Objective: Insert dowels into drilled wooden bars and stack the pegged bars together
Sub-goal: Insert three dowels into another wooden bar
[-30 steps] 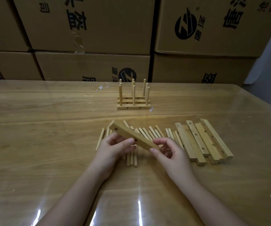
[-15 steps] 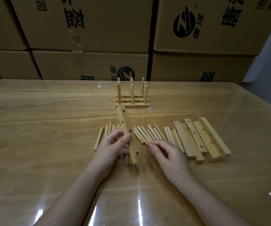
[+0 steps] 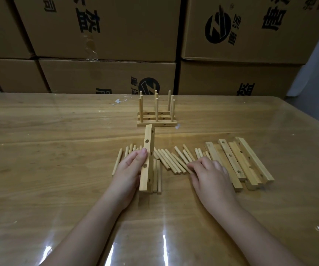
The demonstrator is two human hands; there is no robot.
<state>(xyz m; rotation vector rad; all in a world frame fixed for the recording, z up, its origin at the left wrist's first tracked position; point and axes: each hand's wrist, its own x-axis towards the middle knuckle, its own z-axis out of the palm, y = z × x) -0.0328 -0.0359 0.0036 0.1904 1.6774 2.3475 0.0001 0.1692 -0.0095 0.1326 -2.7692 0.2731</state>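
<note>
Bar (image 3: 148,158) in left hand (image 3: 127,169)

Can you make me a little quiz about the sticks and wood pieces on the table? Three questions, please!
1. True or false: the left hand holds a drilled bar.
2. Pick one. The right hand reaches down to: A) the loose dowels B) a hammer C) a cup.
3. Fill the gap: the dowels in the pegged stack, farther back, stand ____.

Key: 1 true; 2 A; 3 upright.
</note>
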